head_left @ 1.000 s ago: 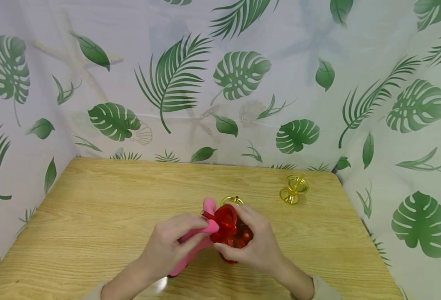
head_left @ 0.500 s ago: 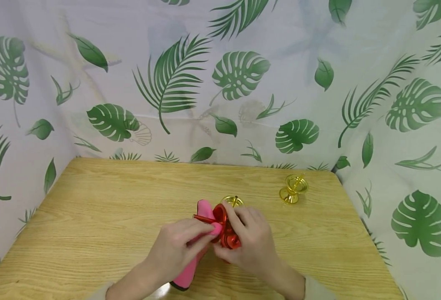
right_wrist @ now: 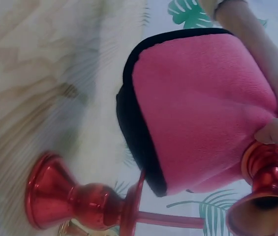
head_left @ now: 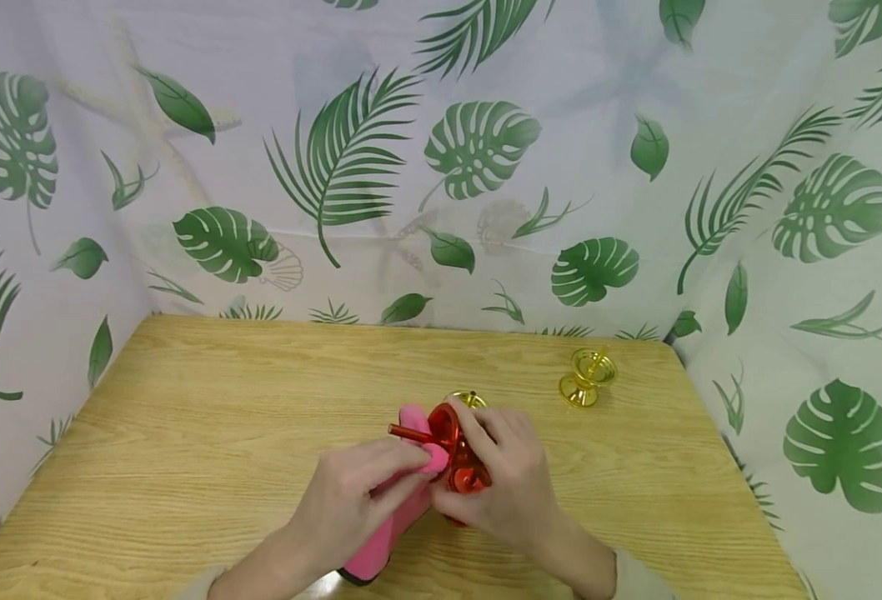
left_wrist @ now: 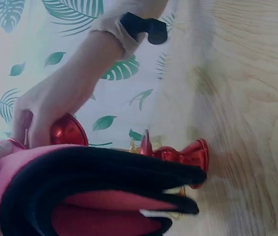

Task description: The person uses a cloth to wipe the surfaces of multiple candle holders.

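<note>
My left hand (head_left: 354, 492) pinches a folded pink cloth (head_left: 372, 554) with black edging, pressing it to the dish of a shiny red candlestick (head_left: 444, 423). The right hand (head_left: 512, 483) grips that candlestick, its fingers and thumb curled round it. It is tilted, with its thin spike pointing left past the cloth. In the right wrist view, the hollow end of the held candlestick (right_wrist: 259, 211) shows below the thumb. A second red candlestick (right_wrist: 97, 201) stands upright on the table beneath the hands, its spike bare. The cloth covers part of the held dish.
A gold candlestick (head_left: 477, 398) stands just behind the right hand, mostly hidden by it. Another gold candlestick (head_left: 579, 392) is at the table's back right. A leaf-patterned curtain (head_left: 381, 275) encloses the wooden table (head_left: 246, 400) at the back and sides.
The held candlestick has turned, so its dish faces more to the left and its spike reaches further left. The cloth's hanging end has swung down toward the front. Both hands keep their hold.
</note>
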A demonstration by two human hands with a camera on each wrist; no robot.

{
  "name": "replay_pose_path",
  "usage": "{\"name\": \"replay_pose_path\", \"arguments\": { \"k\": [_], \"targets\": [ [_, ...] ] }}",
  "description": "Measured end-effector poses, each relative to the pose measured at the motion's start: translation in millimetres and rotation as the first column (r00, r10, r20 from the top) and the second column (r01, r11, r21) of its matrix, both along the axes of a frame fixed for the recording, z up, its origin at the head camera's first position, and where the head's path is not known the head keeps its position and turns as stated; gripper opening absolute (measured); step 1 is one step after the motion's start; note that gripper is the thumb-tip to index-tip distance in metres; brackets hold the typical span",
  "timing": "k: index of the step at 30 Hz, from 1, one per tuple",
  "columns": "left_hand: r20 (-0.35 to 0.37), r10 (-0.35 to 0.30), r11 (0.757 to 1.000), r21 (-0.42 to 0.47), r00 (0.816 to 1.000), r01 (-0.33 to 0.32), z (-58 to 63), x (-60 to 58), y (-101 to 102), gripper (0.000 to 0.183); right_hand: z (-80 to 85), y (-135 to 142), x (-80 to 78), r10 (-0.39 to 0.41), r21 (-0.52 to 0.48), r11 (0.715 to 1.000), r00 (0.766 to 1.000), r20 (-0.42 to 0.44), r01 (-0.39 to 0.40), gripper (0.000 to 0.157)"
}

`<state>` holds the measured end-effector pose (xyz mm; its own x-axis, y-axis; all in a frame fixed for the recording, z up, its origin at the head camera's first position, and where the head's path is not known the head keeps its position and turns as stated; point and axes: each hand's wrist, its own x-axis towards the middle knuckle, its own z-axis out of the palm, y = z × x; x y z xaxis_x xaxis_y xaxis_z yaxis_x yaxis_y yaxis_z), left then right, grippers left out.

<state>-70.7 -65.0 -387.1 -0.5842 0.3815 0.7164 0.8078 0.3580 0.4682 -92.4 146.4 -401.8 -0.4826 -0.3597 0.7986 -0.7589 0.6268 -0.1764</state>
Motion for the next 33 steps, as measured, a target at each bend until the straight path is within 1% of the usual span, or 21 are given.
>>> {"name": "replay_pose_path", "arguments": {
  "k": [2, 3, 6, 7, 9, 10, 14, 18, 20, 25, 27, 29, 33],
  "targets": [
    [-0.083, -0.014, 1.000, -0.020, 0.996, 0.012, -2.4, -1.8, -1, 0.018, 1.5, 3, 1.9, 0.044, -0.031, 0.999, 0.993, 0.112, -0.041, 0.068],
    [-0.122, -0.019, 0.999, -0.031, 0.992, 0.015, -3.3, -2.9, -2, 0.015, 2.4, 4, 3.2, 0.068, -0.048, 0.997, 0.983, 0.173, -0.060, 0.070],
    [-0.249, -0.034, 0.998, -0.061, 0.968, 0.019, -6.8, -6.7, -4, 0.012, 4.9, 9, 7.1, 0.127, -0.108, 0.990, 0.928, 0.350, -0.095, 0.071],
    [-0.266, -0.034, 0.997, -0.070, 0.963, 0.016, -7.7, -7.5, -5, 0.012, 5.5, 10, 7.8, 0.140, -0.120, 0.988, 0.912, 0.385, -0.101, 0.070],
    [-0.282, -0.030, 0.997, -0.081, 0.959, 0.007, -9.0, -8.4, -7, 0.015, 6.5, 10, 8.8, 0.145, -0.126, 0.987, 0.895, 0.422, -0.100, 0.069],
    [-0.289, -0.030, 0.997, -0.081, 0.957, 0.007, -9.6, -8.7, -7, 0.018, 6.9, 10, 9.2, 0.134, -0.117, 0.989, 0.894, 0.427, -0.092, 0.069],
    [-0.327, -0.004, 0.997, -0.068, 0.945, -0.019, -9.7, -10.7, -8, 0.029, 8.2, 7, 9.9, 0.054, -0.045, 0.998, 0.918, 0.392, -0.039, 0.069],
    [-0.353, 0.039, 0.997, -0.043, 0.935, -0.057, -4.6, -13.3, -13, 0.030, 8.7, 6, 9.6, -0.022, 0.017, 1.000, 0.939, 0.343, 0.017, 0.070],
    [-0.346, 0.060, 0.997, -0.021, 0.936, -0.071, -0.8, -14.6, -17, 0.030, 8.4, 6, 9.0, -0.047, 0.034, 0.999, 0.945, 0.325, 0.038, 0.070],
    [-0.305, 0.110, 0.994, 0.025, 0.946, -0.107, 7.2, -16.7, -28, 0.031, 8.6, 10, 8.0, -0.069, 0.033, 0.998, 0.945, 0.321, 0.062, 0.071],
    [-0.286, 0.110, 0.994, 0.036, 0.952, -0.105, 8.7, -17.0, -30, 0.029, 8.9, 10, 7.8, -0.071, 0.032, 0.997, 0.947, 0.313, 0.064, 0.072],
    [-0.275, 0.093, 0.995, 0.043, 0.957, -0.085, 9.2, -17.2, -31, 0.027, 8.9, 10, 7.4, -0.070, 0.035, 0.997, 0.953, 0.294, 0.062, 0.072],
    [-0.283, 0.049, 0.998, 0.041, 0.958, -0.039, 7.6, -16.9, -25, 0.026, 8.3, 7, 7.4, -0.068, 0.046, 0.997, 0.958, 0.279, 0.057, 0.070]
  ]
}}
